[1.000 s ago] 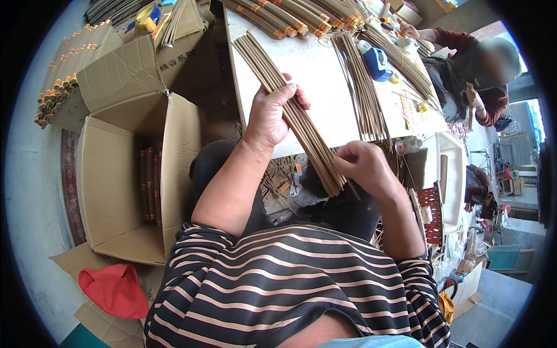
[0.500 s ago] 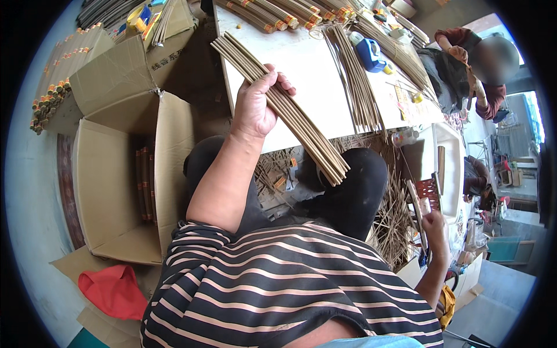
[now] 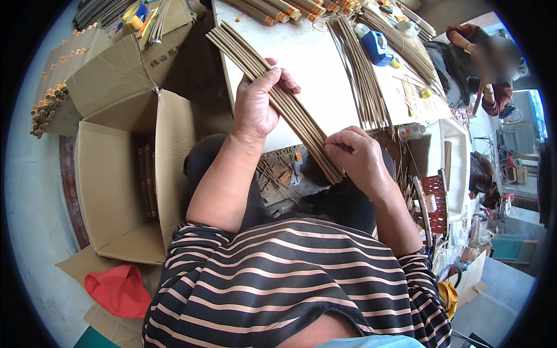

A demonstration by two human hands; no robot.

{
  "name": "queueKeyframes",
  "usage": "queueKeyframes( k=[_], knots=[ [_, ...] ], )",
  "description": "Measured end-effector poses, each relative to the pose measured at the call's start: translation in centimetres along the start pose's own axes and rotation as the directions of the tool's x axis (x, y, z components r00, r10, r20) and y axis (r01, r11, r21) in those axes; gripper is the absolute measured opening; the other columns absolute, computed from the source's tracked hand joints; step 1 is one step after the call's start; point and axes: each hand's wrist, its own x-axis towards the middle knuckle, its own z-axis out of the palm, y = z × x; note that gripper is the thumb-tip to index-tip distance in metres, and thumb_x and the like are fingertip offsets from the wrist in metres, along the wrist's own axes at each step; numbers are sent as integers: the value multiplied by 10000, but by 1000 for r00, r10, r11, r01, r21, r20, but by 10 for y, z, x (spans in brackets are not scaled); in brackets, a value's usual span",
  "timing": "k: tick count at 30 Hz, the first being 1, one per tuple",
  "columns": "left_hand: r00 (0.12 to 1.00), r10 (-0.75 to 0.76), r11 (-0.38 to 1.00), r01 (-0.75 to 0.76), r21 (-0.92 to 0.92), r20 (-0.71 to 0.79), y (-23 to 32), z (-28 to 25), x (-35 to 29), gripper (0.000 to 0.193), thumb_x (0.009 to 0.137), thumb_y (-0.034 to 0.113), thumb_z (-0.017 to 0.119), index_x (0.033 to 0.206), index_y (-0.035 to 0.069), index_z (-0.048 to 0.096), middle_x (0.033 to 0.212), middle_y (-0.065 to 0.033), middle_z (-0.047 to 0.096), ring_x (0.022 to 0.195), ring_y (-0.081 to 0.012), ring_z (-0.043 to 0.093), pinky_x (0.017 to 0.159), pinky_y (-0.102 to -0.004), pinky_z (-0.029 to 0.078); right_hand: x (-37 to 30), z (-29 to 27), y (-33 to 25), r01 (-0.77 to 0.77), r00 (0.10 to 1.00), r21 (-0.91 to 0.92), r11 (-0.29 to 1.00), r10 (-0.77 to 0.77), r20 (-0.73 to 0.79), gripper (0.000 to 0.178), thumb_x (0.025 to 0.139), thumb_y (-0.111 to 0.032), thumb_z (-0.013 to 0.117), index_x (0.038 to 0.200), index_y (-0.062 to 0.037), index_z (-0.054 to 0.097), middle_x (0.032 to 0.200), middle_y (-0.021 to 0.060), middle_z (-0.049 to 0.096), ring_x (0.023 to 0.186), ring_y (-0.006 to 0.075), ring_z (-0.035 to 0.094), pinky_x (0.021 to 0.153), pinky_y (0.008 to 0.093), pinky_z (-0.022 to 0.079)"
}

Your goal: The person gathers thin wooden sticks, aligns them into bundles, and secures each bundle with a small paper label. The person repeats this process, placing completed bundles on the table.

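Note:
A bundle of long brown incense sticks slants from upper left to lower right above my lap. My left hand is wrapped round its upper half, with the thumb across the top. At the lower end my right hand is closed, its thumb and forefinger pinched against the bundle's right edge. Whatever else may be between those fingertips is hidden. On the white table ahead, a loose row of thinner sticks lies to the right of the bundle.
An open cardboard box with brown bundles inside stands at left, near a red cloth. Labelled bundles line the table's far edge. A blue tape dispenser sits at right. A red perforated holder is lower right. A co-worker sits beyond.
My right hand has come from the red holder at the lower right to the bundle's lower end. The left hand keeps its hold, nearly still. The co-worker's hands have shifted.

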Motion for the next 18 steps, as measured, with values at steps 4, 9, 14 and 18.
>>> queueKeyframes(
  k=[4,9,14,18],
  knots=[
    [999,18,1000,-18,16,-50,-1,3,0,130,847,26,532,972,62,532,740,-90,580,686,-209,568,670,-374,504,2,6,1,29,1000,-98,995,-30,-4,180,776,-143,672,890,-5,659,824,86,593,715,169,577,661,275,469],
    [999,25,1000,-24,20,-48,-3,2,-1,137,846,31,538,979,65,526,738,-90,576,685,-209,565,674,-373,502,4,7,-1,41,999,-209,977,-41,6,183,768,-162,678,867,-10,657,833,107,601,732,213,598,675,308,484],
    [999,18,1000,-18,9,-39,-3,2,-1,143,847,28,542,985,62,528,749,-84,568,695,-201,558,693,-371,496,4,10,-1,87,994,-246,965,-101,-47,156,764,-175,643,788,-21,638,773,122,604,771,272,595,706,361,478],
    [999,23,1000,-22,21,-23,0,5,-3,142,849,27,549,988,52,540,770,-71,559,714,-179,545,726,-367,482,3,9,-8,61,996,-252,966,-74,-42,143,759,-172,640,762,-30,626,755,127,606,764,282,598,705,367,480]
  ],
)
